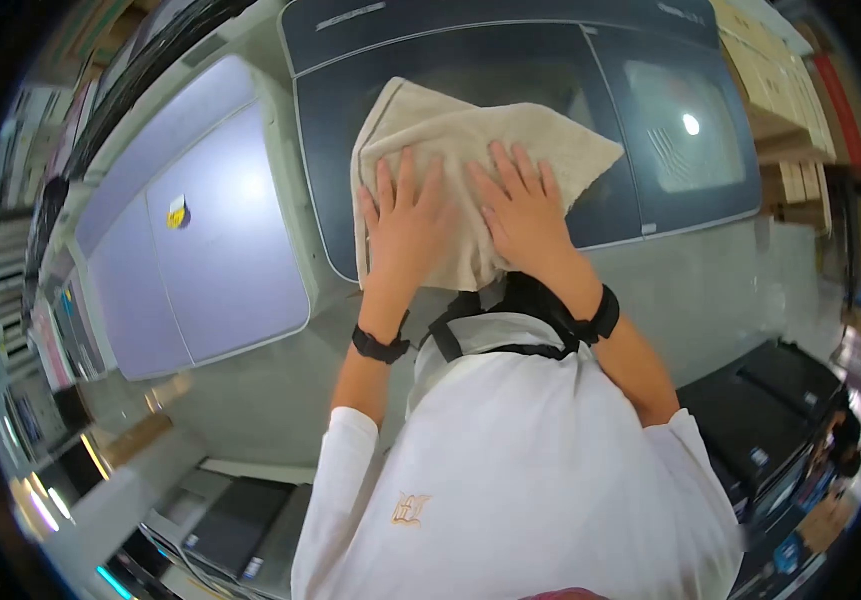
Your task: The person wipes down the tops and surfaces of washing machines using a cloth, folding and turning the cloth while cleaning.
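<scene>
A beige cloth [460,125] lies spread and wrinkled over the dark, glossy panel [490,60] in front of me, its near edge hanging by the panel's front. On the cloth's left part my left hand [408,225] rests flat, palm down, fingers spread. My right hand [525,215] presses flat on the cloth's right part, fingers apart and pointing forward. Neither hand grips the cloth. Black bands circle both wrists.
A lavender panelled unit [220,230] with a small yellow label [177,212] stands at the left. Wooden crates [770,80] are at the upper right. Black cases [760,400] stand at the lower right, and dark units [240,525] at the lower left.
</scene>
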